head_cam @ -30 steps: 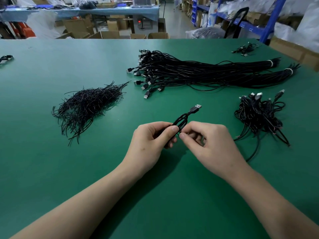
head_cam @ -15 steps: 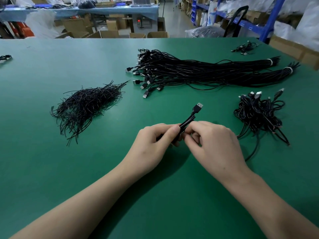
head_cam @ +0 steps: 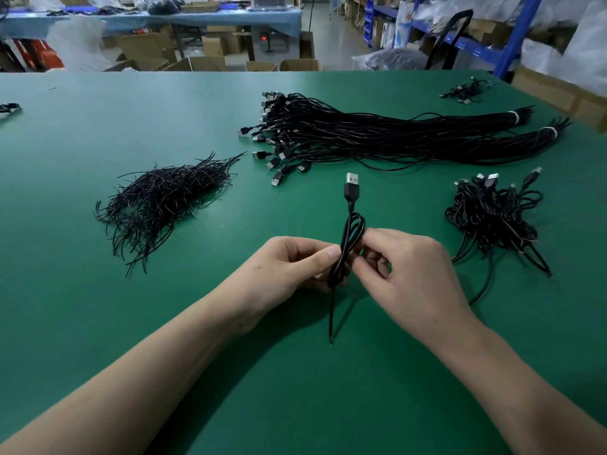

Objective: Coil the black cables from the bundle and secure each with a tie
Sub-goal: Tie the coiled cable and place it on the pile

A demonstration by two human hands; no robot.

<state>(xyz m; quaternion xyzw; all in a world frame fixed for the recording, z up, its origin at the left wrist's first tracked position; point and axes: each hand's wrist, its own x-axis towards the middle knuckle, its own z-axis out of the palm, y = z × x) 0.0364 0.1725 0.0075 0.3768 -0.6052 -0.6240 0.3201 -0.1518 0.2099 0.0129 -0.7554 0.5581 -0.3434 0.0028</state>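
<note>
Logging the change first: set against a second back, your coiled cable [head_cam: 351, 238] is swung out of its rightward lean and now stands upright, USB plug [head_cam: 352, 187] on top. — Spotter

Agreed. You also show a loose tail [head_cam: 331, 316] hanging below your hands, its tip close to the worktop [head_cam: 131, 110]. It is not visible in the earlier view. — Recorder

Hands: your left hand [head_cam: 289, 267] pinches the coil's waist from the left and your right hand [head_cam: 404, 274] pinches it from the right. Both are clamped on it, fingertips almost meeting. You hold the coil off the worktop, front and centre. — Spotter

My read: your winding is done and you are at the tying step. Whether a tie is already round the waist I cannot tell, because your fingers cover it. — Recorder

Counts, then. One coil in your hands. One heap of ties [head_cam: 164, 195] to your left. — Spotter

Two long bundles [head_cam: 377, 139] lie beyond your hands, each with one white band [head_cam: 514, 117] near its far end. One pile of finished coils [head_cam: 492, 221] sits to your right. One small cluster of cables [head_cam: 466, 91] lies at the far right corner. One dark item [head_cam: 10, 108] is at the left edge, and too little of it shows to name. — Recorder
</note>
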